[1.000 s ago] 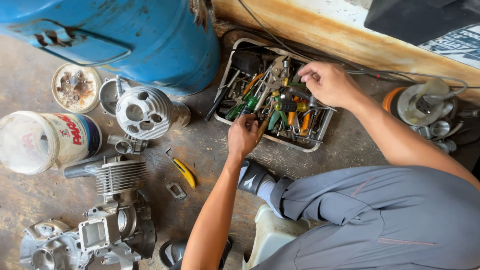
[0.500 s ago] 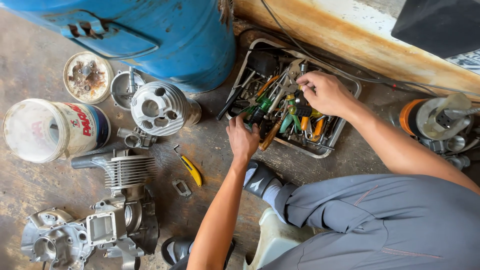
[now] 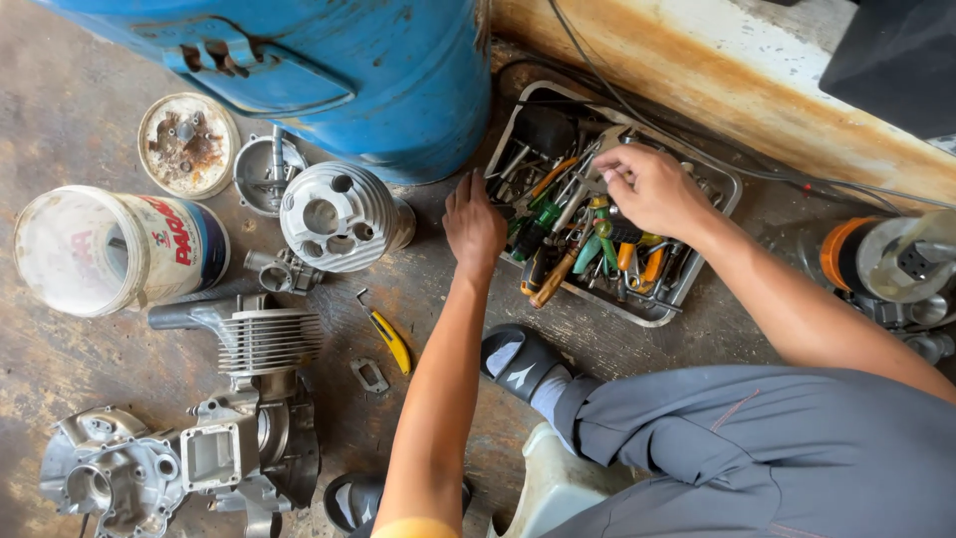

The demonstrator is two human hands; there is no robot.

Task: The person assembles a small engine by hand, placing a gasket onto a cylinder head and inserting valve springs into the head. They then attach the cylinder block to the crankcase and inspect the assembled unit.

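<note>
Here I see the left hand (image 3: 474, 225) flat, fingers spread, at the tool tray's (image 3: 652, 317) left edge; the right hand (image 3: 652, 189) is pinched among its tools (image 3: 568, 234), grip unclear.

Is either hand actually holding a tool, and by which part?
Cannot tell: right hand has its fingers curled among the tools in the tray; left hand holds nothing.

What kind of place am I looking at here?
Most likely a small engine repair workshop, with work done on the floor. A metal tray packed with hand tools, a finned engine cylinder and a stripped crankcase lie on stained concrete beside a blue drum.
</note>
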